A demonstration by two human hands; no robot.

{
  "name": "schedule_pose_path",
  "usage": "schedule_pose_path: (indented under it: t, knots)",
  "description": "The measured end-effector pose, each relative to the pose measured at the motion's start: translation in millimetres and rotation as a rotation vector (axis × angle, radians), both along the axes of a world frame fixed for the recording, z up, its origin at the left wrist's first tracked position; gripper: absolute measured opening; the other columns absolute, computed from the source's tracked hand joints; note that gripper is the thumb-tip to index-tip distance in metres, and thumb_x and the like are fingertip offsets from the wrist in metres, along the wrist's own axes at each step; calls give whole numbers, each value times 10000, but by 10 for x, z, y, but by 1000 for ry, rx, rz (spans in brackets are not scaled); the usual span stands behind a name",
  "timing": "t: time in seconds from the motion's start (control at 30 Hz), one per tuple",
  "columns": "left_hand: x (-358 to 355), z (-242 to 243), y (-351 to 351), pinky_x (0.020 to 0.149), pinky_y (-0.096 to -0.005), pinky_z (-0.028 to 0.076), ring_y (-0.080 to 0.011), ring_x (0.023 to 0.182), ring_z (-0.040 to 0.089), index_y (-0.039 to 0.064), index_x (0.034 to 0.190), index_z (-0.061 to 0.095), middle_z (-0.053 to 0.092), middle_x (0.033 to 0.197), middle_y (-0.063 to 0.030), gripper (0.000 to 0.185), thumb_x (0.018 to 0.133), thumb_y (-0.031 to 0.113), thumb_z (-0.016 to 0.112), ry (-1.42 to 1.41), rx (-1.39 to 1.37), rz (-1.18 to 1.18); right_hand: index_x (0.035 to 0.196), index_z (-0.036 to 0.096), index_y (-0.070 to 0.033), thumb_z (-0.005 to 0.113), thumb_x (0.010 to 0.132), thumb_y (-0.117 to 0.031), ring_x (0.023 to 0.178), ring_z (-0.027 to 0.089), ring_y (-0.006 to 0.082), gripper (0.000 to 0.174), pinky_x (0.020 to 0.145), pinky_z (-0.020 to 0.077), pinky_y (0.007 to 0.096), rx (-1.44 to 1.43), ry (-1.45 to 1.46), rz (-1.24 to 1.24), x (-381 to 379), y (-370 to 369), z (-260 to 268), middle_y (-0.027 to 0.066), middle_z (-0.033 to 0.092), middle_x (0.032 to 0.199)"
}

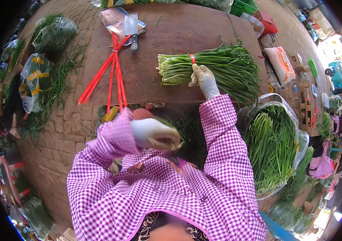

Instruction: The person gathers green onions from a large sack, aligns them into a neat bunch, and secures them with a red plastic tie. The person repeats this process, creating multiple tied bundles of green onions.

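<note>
A bundle of green Chinese chives lies on the brown table, its pale stem ends to the left and a red band around it. At the band, my right hand, in a whitish glove, grips the bundle's near side. My left hand, gloved too and blurred by motion, is bent in over my lap below the table edge; a few green blades show beside it, and whether it holds them is unclear. Red tie strips, fastened together near one end, lie at the table's left. Behind them a cleaver rests on cardboard.
An open plastic bag full of chives stands right of my right arm. Wrapped bundles and loose greens lie on the brick floor at left. A green crate, a red box and a printed sack are beyond the table's right side.
</note>
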State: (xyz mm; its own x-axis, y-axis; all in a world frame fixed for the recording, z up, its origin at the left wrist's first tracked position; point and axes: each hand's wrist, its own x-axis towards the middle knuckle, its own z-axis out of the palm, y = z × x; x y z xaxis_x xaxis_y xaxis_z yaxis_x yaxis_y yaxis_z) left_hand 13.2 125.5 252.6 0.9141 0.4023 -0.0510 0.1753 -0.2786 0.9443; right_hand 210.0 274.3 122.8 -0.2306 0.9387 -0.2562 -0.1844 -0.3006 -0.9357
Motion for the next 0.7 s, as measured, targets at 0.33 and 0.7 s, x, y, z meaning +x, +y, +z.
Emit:
schedule_pose_path:
  t: [0.33,0.7]
  knots:
    - [551,-490,1469,1138,-466,192,-346,1403,211,249,1508,-13,157,1545,-134,1127,705,474,745,1246,987,304,755,498,-42,510,976,-280,416,490,123,325,398,427,266,124,-155,-73,-47,-155,-9,36,512,553]
    - [574,-972,1524,1062,-491,330,-357,1329,342,143,1497,142,229,1510,-152,894,783,313,652,1207,932,403,779,505,-67,505,981,-266,405,447,94,284,375,403,263,7,-59,-161,-197,-509,-88,18,499,581]
